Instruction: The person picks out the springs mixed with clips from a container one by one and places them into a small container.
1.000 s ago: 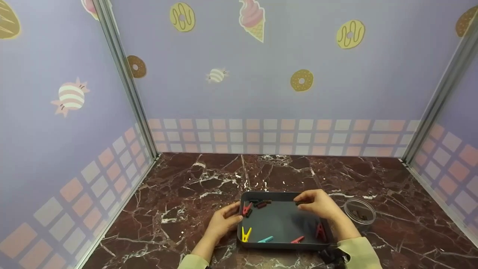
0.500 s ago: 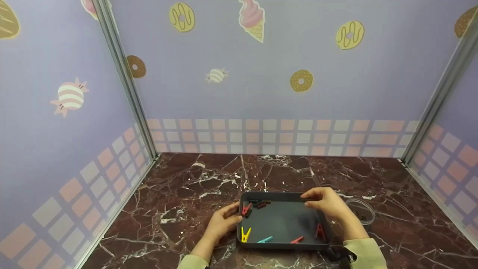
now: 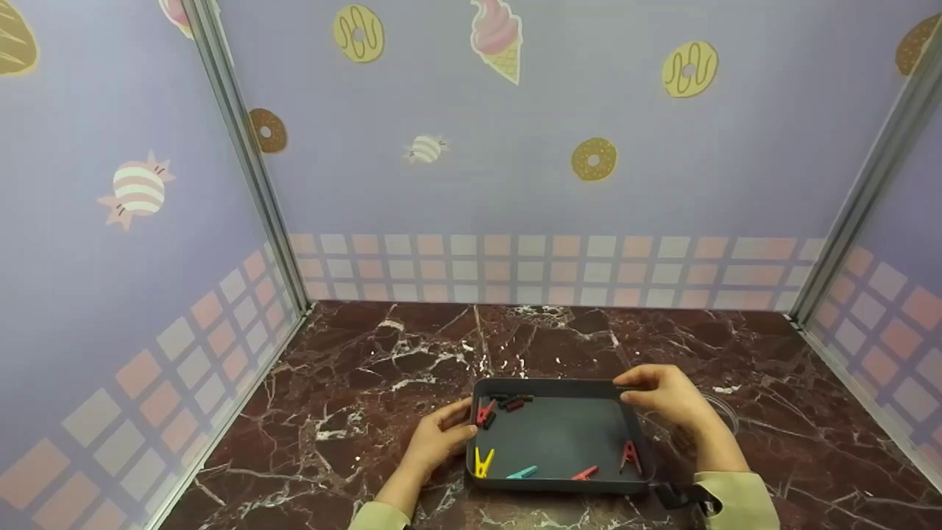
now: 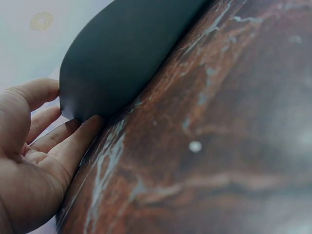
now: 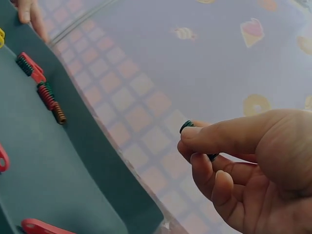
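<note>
My left hand (image 3: pixel 439 436) holds the left side of a dark grey tray (image 3: pixel 559 438), thumb at the rim and fingers along the outer wall. Between thumb and fingers my right hand (image 5: pixel 253 156) pinches a small dark green coil spring (image 5: pixel 186 126), mostly covered by the fingertips. That hand is over the tray's far right corner. Dark green, red and brown springs (image 5: pixel 47 95) lie together in the far left corner. Around the tray's edges are clothespins: a yellow one (image 3: pixel 483 464), a light blue one (image 3: pixel 523 472) and three red ones, including one (image 3: pixel 631 458) at the near right.
A clear round container (image 3: pixel 726 414) stands right of the tray, mostly hidden behind the right hand and forearm. Patterned panels (image 3: pixel 471 191) enclose the marble-look tabletop (image 3: pixel 368 368) at the back and both sides. A black strap (image 3: pixel 688 498) is at the right wrist.
My right hand has moved right, from over the tray to its far right corner, covering more of the round container. The left hand and the tray stay put.
</note>
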Demonstrator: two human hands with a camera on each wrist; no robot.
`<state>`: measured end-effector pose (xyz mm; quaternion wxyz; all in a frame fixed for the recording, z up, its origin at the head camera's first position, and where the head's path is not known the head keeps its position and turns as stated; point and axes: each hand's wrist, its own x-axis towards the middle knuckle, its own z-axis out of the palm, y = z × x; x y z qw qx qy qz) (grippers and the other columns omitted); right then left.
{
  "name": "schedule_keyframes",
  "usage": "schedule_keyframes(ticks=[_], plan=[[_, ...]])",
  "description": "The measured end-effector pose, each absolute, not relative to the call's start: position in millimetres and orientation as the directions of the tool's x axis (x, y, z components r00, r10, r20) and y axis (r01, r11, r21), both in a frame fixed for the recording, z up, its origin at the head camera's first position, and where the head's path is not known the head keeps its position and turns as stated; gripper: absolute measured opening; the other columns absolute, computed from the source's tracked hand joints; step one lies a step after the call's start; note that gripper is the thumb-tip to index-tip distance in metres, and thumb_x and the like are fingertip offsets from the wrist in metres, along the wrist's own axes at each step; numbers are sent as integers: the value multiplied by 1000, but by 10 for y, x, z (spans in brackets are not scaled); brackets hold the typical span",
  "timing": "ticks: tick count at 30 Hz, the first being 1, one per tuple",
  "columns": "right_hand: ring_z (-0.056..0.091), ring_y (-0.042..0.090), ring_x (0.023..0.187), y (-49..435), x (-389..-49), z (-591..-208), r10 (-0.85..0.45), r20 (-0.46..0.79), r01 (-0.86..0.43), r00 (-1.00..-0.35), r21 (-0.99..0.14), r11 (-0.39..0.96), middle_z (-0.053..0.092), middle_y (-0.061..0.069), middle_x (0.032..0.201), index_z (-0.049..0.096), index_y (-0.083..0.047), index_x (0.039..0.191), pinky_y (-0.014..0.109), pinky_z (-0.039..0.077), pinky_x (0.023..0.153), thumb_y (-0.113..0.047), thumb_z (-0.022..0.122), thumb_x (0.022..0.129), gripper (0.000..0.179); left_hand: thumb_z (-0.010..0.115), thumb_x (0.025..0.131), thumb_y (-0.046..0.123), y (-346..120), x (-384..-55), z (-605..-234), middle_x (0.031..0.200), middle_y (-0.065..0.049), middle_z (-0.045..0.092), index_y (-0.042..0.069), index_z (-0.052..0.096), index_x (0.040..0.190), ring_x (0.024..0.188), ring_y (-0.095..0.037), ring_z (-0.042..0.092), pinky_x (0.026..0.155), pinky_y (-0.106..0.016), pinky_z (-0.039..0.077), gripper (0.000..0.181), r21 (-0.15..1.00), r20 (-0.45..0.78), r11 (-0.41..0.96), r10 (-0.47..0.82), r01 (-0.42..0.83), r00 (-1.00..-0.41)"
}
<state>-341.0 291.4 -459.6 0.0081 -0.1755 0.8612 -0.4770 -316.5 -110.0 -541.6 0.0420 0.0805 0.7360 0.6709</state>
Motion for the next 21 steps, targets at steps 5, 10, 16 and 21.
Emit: schedule_keyframes(ticks=[5, 10, 16, 21], plan=[[72, 13, 85, 3011, -3363, -4554, -300, 129, -261, -945, -849, 459, 72, 28, 112, 69, 9, 123, 25, 60, 72, -10, 74, 92, 36, 72, 92, 9, -1103, -3174, -5437, 146, -32, 54, -4, 52, 147, 119, -31, 69, 88, -36, 63, 59, 995, 56, 73, 173, 69, -983], [73, 16, 90, 3102, -3335, -4527, -282, 98, -219, -954, -871, 439, 72, 26, 116, 68, 8, 126, 27, 61, 76, -11, 73, 93, 38, 72, 92, 9, -1105, -3194, -5456, 145, -32, 56, -5, 53, 146, 117, -26, 70, 88, -36, 63, 59, 994, 74, 64, 177, 86, -981], [72, 11, 87, 3216, -3309, -4501, -249, 99, -215, -964, -840, 498, 72, 25, 120, 69, 6, 125, 28, 61, 77, -14, 73, 94, 38, 71, 92, 9, -1100, -3182, -5429, 147, -32, 54, -4, 52, 147, 122, -34, 67, 90, -38, 62, 59, 996, 47, 71, 167, 60, -985], [60, 7, 65, 3330, -3283, -4483, -186, 36, -133, -982, -832, 538, 75, 18, 112, 69, 1, 129, 27, 51, 57, -19, 73, 95, 39, 71, 94, 9, -1098, -3162, -5409, 148, -32, 53, -4, 51, 148, 125, -37, 66, 90, -38, 62, 59, 996, 46, 71, 176, 59, -983]])
